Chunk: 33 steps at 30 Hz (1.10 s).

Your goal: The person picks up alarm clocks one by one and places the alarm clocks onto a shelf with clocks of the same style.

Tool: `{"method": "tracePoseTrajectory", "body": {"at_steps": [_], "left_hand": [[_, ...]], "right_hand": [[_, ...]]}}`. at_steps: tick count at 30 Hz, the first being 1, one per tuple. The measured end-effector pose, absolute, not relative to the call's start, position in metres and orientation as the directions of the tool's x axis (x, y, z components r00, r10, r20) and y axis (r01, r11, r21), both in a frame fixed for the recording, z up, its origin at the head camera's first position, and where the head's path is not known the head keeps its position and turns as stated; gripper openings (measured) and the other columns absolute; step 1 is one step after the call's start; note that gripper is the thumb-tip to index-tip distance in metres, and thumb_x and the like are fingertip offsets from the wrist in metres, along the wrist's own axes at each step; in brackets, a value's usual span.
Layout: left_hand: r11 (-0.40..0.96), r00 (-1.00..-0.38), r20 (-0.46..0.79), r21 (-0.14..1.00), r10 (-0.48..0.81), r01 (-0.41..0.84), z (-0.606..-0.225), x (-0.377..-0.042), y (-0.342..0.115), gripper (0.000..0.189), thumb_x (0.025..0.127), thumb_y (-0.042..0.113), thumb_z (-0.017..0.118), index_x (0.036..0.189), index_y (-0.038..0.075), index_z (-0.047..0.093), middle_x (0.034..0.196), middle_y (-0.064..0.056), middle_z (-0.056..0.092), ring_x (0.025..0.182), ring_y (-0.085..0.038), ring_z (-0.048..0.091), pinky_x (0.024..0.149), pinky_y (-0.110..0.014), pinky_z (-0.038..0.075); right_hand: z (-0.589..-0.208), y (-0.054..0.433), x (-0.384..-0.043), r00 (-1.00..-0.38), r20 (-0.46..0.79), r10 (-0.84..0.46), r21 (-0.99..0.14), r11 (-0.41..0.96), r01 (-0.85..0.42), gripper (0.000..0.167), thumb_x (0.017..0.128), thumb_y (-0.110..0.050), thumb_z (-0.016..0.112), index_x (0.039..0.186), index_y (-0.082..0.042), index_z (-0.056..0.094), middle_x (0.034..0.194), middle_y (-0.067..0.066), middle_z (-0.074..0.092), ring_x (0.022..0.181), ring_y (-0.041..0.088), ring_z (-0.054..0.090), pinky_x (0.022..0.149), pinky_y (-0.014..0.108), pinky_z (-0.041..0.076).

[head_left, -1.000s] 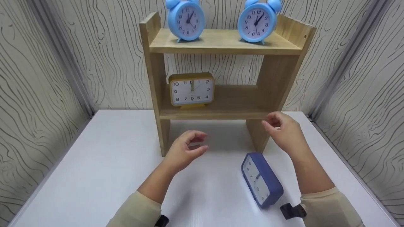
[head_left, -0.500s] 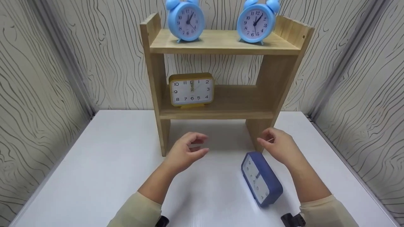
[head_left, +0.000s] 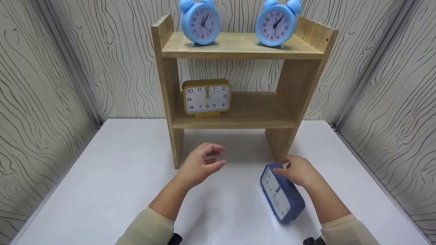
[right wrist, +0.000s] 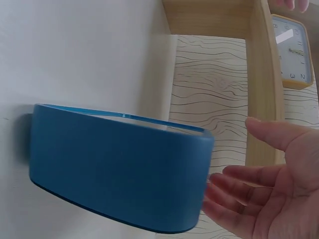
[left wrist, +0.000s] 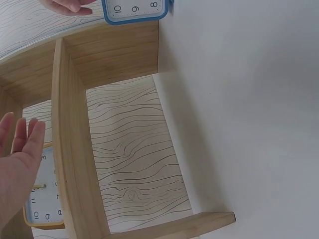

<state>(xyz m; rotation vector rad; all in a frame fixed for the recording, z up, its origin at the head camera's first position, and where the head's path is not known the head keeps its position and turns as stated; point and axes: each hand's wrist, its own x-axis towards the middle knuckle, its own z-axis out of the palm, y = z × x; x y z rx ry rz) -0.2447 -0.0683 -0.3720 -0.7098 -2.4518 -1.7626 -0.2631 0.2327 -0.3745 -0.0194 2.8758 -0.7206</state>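
Observation:
A blue rectangular clock [head_left: 289,195] with a white dial stands on the white table at the right, turned so its face points left. My right hand [head_left: 299,171] is at its far end, thumb over the top edge. In the right wrist view the thumb and fingers of that hand [right wrist: 286,184] are spread around the end of the clock [right wrist: 119,164]; whether they touch it I cannot tell. My left hand [head_left: 197,166] hovers above the table in front of the shelf, holding nothing, its fingers and thumb apart.
A wooden two-tier shelf [head_left: 235,124] stands at the back. Its middle board bears a yellow rectangular clock [head_left: 207,98] on the left. Two light-blue twin-bell alarm clocks, one at left [head_left: 201,23] and one at right [head_left: 276,25], sit on the top board. Patterned walls enclose the table.
My right hand has come down and toward me, from beside the shelf's middle board to the far end of the blue clock. The left hand has barely moved.

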Motion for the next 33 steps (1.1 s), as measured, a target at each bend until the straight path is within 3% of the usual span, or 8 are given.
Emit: {"method": "tracePoseTrajectory", "body": {"at_steps": [6, 13, 17, 23, 29, 33], "left_hand": [[0.242, -0.882, 0.315, 0.879, 0.35, 0.41, -0.373, -0.244, -0.067, 0.031, 0.083, 0.019, 0.067, 0.111, 0.009, 0.059, 0.113, -0.007, 0.054, 0.109, -0.023, 0.052, 0.092, -0.034, 0.046], [0.255, -0.882, 0.315, 0.874, 0.35, 0.413, -0.374, -0.245, -0.065, 0.031, 0.082, 0.019, 0.068, 0.111, 0.01, 0.059, 0.111, -0.003, 0.054, 0.107, -0.018, 0.053, 0.091, -0.028, 0.046], [0.252, -0.883, 0.312, 0.877, 0.352, 0.41, -0.376, -0.245, -0.064, 0.032, 0.082, 0.02, 0.068, 0.111, 0.011, 0.059, 0.111, -0.001, 0.054, 0.107, -0.016, 0.053, 0.091, -0.029, 0.046], [0.243, -0.884, 0.307, 0.883, 0.352, 0.403, -0.377, -0.246, -0.064, 0.032, 0.082, 0.019, 0.069, 0.111, 0.01, 0.059, 0.111, -0.003, 0.054, 0.107, -0.017, 0.053, 0.093, -0.037, 0.045], [0.258, -0.885, 0.298, 0.879, 0.359, 0.401, -0.376, -0.245, -0.063, 0.032, 0.082, 0.021, 0.069, 0.111, 0.011, 0.059, 0.111, -0.002, 0.054, 0.107, -0.015, 0.052, 0.091, -0.028, 0.046], [0.239, -0.879, 0.308, 0.881, 0.364, 0.408, -0.378, -0.246, -0.062, 0.031, 0.082, 0.019, 0.068, 0.11, 0.008, 0.059, 0.112, -0.006, 0.054, 0.107, -0.019, 0.053, 0.092, -0.032, 0.046]], "right_hand": [[-0.386, 0.231, -0.261, -0.987, -0.146, -0.068, -0.468, 0.884, 0.008, 0.059, 0.075, -0.028, 0.073, 0.115, 0.01, 0.053, 0.09, 0.015, 0.063, 0.078, 0.022, 0.061, 0.07, 0.04, 0.053], [-0.398, 0.23, -0.258, -0.977, -0.213, -0.013, -0.477, 0.874, 0.093, 0.075, 0.074, -0.031, 0.074, 0.127, 0.01, 0.042, 0.108, 0.025, 0.058, 0.092, 0.033, 0.061, 0.078, 0.05, 0.051], [-0.403, 0.232, -0.258, -0.968, -0.25, 0.009, -0.494, 0.859, 0.136, 0.077, 0.075, -0.036, 0.073, 0.128, 0.009, 0.041, 0.108, 0.023, 0.059, 0.091, 0.033, 0.061, 0.076, 0.051, 0.051], [-0.402, 0.232, -0.258, -0.965, -0.263, 0.026, -0.481, 0.863, 0.155, 0.072, 0.076, -0.035, 0.072, 0.127, 0.007, 0.043, 0.105, 0.018, 0.06, 0.089, 0.03, 0.062, 0.075, 0.051, 0.051], [-0.396, 0.232, -0.259, -0.968, -0.253, -0.002, -0.435, 0.894, 0.112, 0.067, 0.077, -0.031, 0.07, 0.126, 0.007, 0.045, 0.104, 0.017, 0.061, 0.09, 0.031, 0.061, 0.079, 0.051, 0.05], [-0.387, 0.23, -0.259, -0.979, -0.195, -0.059, -0.419, 0.907, 0.029, 0.059, 0.078, -0.025, 0.069, 0.124, 0.007, 0.049, 0.099, 0.016, 0.063, 0.086, 0.029, 0.062, 0.079, 0.049, 0.05]]}}
